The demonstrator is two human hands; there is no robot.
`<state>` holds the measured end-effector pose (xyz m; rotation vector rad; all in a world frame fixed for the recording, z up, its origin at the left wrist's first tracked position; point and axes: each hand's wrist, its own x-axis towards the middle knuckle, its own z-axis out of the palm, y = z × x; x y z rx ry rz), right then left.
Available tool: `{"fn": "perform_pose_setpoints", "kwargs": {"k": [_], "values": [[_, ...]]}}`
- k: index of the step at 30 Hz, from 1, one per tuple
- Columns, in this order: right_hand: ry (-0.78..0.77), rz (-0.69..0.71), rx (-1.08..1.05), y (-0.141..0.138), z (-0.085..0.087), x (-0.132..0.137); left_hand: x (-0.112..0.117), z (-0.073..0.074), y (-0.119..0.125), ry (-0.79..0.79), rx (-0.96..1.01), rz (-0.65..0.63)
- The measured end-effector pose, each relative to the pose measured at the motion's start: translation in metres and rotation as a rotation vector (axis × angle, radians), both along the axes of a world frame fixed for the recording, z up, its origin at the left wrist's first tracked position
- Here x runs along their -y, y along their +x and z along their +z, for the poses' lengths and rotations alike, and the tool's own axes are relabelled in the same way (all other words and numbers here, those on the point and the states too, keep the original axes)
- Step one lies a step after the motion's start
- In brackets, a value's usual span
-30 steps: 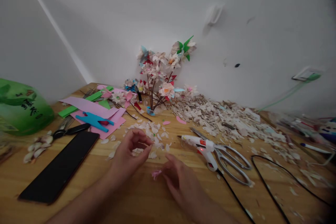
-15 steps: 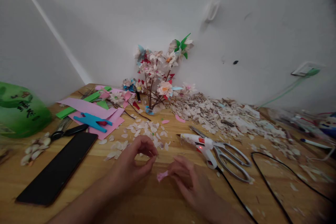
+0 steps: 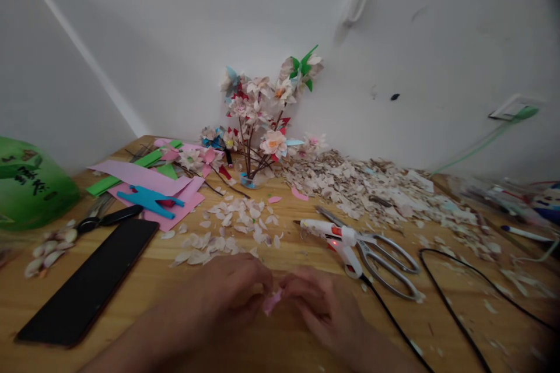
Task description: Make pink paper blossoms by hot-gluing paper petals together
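A small crumpled piece of pink paper [image 3: 272, 302] is pinched in the fingertips of my right hand [image 3: 324, 306], low over the front of the wooden table. Right against its other side are the curled fingers of my left hand [image 3: 231, 288]. Motion blurs that hand, and whatever its fingertips hold is hidden. Pale loose petals [image 3: 205, 247] lie on the tabletop just beyond my left hand. To the right of my right hand rest a white glue gun [image 3: 335, 236] with a red light and metal scissors [image 3: 389, 262].
Handmade flowers [image 3: 262, 111] on thin stems stand against the wall. A heap of dry pale scraps [image 3: 359, 183] spreads at the back right. On the left are a black phone [image 3: 90, 285], garlic-like pieces [image 3: 50, 250], coloured paper [image 3: 140, 178] and a green container [image 3: 35, 186]. A black cord [image 3: 455, 315] crosses the right side.
My left hand has moved right and down, from apart to right against the pink paper. My right hand keeps its pinch on it, almost in place. The view has shifted slightly.
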<state>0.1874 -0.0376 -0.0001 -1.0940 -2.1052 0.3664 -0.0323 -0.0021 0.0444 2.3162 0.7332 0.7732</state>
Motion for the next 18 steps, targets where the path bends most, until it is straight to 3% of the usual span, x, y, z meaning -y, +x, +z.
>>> {"fn": "perform_pose_setpoints", "kwargs": {"k": [4, 10, 18], "values": [[-0.062, 0.040, 0.015, -0.0023, 0.0077, -0.0017, 0.0007, 0.0047, 0.0025, -0.005, -0.089, -0.024], [0.046, 0.056, -0.043, -0.0010, 0.0052, -0.0023, 0.0022, 0.0010, 0.0046, 0.041, -0.154, -0.024], [-0.078, 0.130, -0.029, -0.0040, 0.0117, -0.0020, 0.0020, 0.0050, 0.0049, 0.042, -0.191, -0.038]]}}
